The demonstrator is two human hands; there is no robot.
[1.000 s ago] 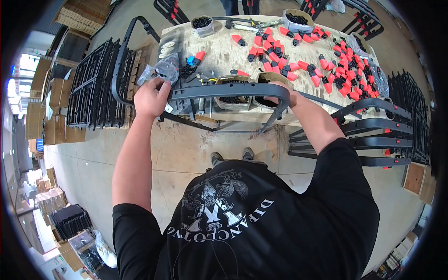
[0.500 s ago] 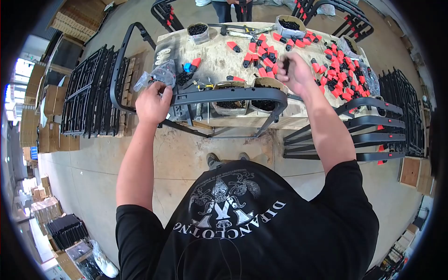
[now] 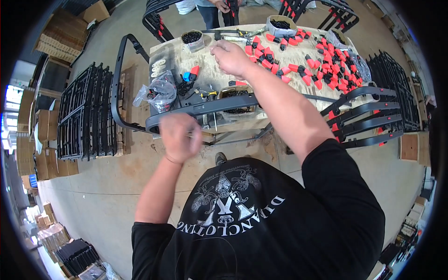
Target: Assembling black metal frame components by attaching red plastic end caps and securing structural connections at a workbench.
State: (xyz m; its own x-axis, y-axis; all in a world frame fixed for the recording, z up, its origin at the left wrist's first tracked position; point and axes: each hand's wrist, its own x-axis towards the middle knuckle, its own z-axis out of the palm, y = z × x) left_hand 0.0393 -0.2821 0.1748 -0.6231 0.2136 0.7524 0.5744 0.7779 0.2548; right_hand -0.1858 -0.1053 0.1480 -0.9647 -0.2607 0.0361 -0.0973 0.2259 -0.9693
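Note:
My left hand (image 3: 179, 137), smeared by motion, is beside the rounded left end of a black metal bar (image 3: 210, 107) that lies along the table's near edge. Whether it touches the bar I cannot tell. My right hand (image 3: 232, 59) is raised over the middle of the table, fingers curled together. Anything inside them is hidden. Just right of it lie several red-and-black plastic pieces (image 3: 266, 58). A clear plastic bag (image 3: 162, 91) with small parts sits at the table's left, near a blue-and-red piece (image 3: 191, 74).
Tubs of small black parts (image 3: 192, 39) stand on the wooden table (image 3: 186, 58). A larger red-and-black heap (image 3: 333, 70) lies at right. Black frames stack at the right (image 3: 368, 114) and left (image 3: 88, 112). Another person's hands (image 3: 221, 5) show beyond the table.
My right hand has moved left, away from the red-and-black pieces. My left hand has come off the bar's left part and nearer to me. The bar's rounded end now shows at left, not right.

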